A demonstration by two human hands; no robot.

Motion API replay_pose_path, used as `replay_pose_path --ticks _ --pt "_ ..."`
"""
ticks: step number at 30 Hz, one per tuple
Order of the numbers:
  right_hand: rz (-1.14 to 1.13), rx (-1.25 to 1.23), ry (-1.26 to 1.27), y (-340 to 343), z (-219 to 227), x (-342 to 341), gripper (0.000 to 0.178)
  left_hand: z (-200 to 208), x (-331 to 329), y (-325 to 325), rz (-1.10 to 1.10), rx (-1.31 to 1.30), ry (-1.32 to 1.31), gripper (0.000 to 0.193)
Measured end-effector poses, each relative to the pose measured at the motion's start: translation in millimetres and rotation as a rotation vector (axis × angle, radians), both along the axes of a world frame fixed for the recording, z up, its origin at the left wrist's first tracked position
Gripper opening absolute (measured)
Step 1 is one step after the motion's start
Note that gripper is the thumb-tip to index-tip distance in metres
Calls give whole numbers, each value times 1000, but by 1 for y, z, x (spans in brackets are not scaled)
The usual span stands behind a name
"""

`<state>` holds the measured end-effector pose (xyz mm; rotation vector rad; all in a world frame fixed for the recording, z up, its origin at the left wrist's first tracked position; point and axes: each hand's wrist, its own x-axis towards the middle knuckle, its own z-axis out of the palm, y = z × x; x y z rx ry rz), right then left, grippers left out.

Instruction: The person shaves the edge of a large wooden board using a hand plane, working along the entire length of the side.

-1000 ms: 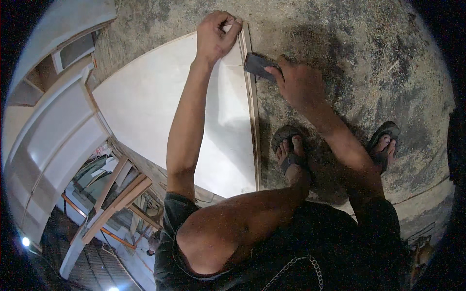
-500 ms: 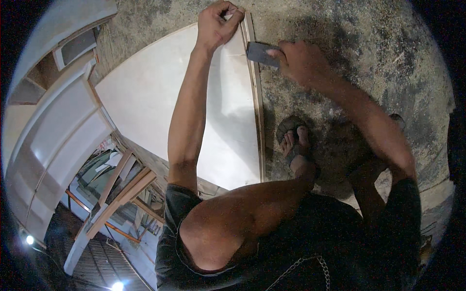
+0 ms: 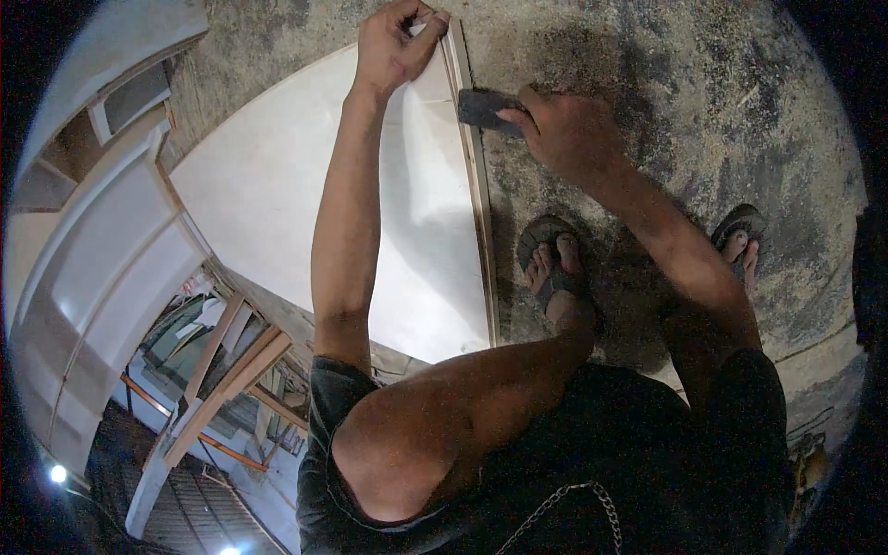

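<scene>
A large white panel (image 3: 268, 176) with a curved far side lies on the floor ahead, slightly left. A narrow wooden strip (image 3: 474, 171) runs along its straight right edge. At the far end of this strip, my left hand (image 3: 393, 51) is closed in a pinch, with a small whitish bit showing between thumb and fingers; I cannot make out what it is. My right hand (image 3: 573, 134) grips a dark, flat, rectangular block (image 3: 486, 111) from the right. The block's left end is at the strip's outer side; whether it presses on the wood cannot be told.
Rough, stained concrete floor (image 3: 675, 102) spreads to the right. My sandalled feet, one foot (image 3: 553, 264) nearer the panel and another foot (image 3: 740, 240) farther right, rest on it. To the left stand a pale curved panel (image 3: 111, 250) and a wooden frame (image 3: 227, 393).
The whole view has shifted a little, and more of my right foot shows. The block looks darker and slightly turned, still beside the strip. My left hand keeps its pinch at the far end.
</scene>
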<state>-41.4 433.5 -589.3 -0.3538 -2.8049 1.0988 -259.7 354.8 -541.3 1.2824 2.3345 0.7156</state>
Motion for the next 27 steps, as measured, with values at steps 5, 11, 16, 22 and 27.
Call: replay_pose_path --ticks 5,11,16,22,27 --pt "-26 2 -35 -6 2 5 33 -1 -1 1 3 11 -13 24" --pt "-11 106 -56 -10 10 -1 31 -6 -2 -3 33 0 -22 24" --pt "0 115 -60 -8 -1 -3 31 -15 0 -1 55 60 -23 24" --pt "85 177 79 0 -9 -15 33 -21 -1 -7 49 60 -27 26" --pt "241 -65 -78 19 -14 -29 38 -22 4 -5 49 92 -51 28"
